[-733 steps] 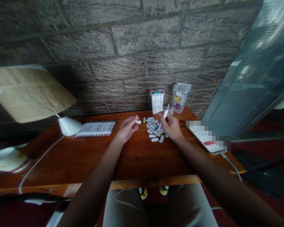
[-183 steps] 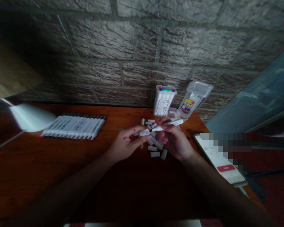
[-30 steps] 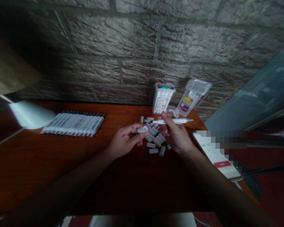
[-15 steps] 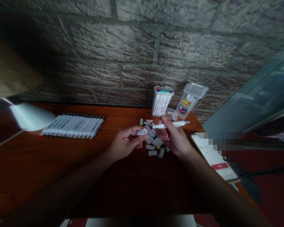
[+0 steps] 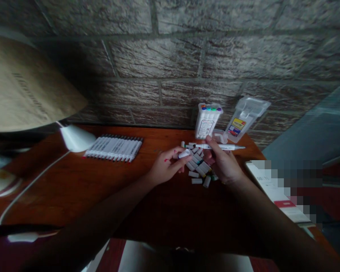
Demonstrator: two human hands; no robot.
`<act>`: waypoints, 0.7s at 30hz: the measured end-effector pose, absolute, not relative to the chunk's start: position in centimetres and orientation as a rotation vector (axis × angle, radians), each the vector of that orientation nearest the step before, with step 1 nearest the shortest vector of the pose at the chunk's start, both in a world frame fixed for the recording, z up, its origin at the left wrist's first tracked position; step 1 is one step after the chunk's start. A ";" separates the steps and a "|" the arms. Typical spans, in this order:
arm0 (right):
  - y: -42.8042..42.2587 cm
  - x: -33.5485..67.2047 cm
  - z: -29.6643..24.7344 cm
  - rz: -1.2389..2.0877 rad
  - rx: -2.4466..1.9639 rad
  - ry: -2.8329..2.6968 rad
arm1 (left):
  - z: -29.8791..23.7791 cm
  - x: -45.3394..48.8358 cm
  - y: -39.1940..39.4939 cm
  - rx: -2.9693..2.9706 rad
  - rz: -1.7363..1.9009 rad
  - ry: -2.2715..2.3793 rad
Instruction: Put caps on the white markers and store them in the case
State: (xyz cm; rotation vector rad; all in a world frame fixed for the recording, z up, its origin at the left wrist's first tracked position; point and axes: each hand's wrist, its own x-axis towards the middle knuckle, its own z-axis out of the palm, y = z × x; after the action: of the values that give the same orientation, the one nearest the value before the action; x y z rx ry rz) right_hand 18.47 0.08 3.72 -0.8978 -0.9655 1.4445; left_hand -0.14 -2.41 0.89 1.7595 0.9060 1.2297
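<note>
My left hand (image 5: pixel 166 166) pinches a white marker cap (image 5: pixel 184 153), its opening tilted up and to the right. Red stains mark the fingers. My right hand (image 5: pixel 225 164) grips a white marker (image 5: pixel 228 146) between thumb and fingers, nearly level, a thin grey tip pointing right. The marker's left end lies close to the cap but apart from it. Under and between both hands is a pile of loose white caps (image 5: pixel 197 181), some with coloured ends, partly hidden by my fingers. Left of them, several white markers (image 5: pixel 113 148) lie side by side in a row.
A clear case of markers (image 5: pixel 205 122) with coloured ends stands by the brick wall. Beside it are a clear lid (image 5: pixel 220 136) and a clear holder (image 5: pixel 239 122) with a yellow label. A lamp (image 5: pixel 76 138) with a cord stands left; a phone (image 5: pixel 272 185) lies right.
The view has swung left, so everything sits further right in the picture. The marker in my right hand has turned slightly and is now more level. Both grips look the same.
</note>
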 end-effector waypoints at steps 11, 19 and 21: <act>0.7 18.8 3.3 1.406 -0.853 -0.908 | -0.4 0.5 -2.3 1.872 1.254 1.002; 1.4 19.5 4.0 1.431 -0.818 -0.648 | 0.4 1.8 0.7 1.580 1.416 1.196; 1.6 19.8 4.0 1.430 -0.798 -0.623 | 1.2 2.9 2.1 1.285 1.495 1.209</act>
State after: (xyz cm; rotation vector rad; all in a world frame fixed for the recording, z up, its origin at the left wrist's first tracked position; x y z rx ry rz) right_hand 19.79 1.62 3.98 -0.7983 -0.6232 1.4303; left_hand 2.87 2.12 1.19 1.2846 1.2094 1.4947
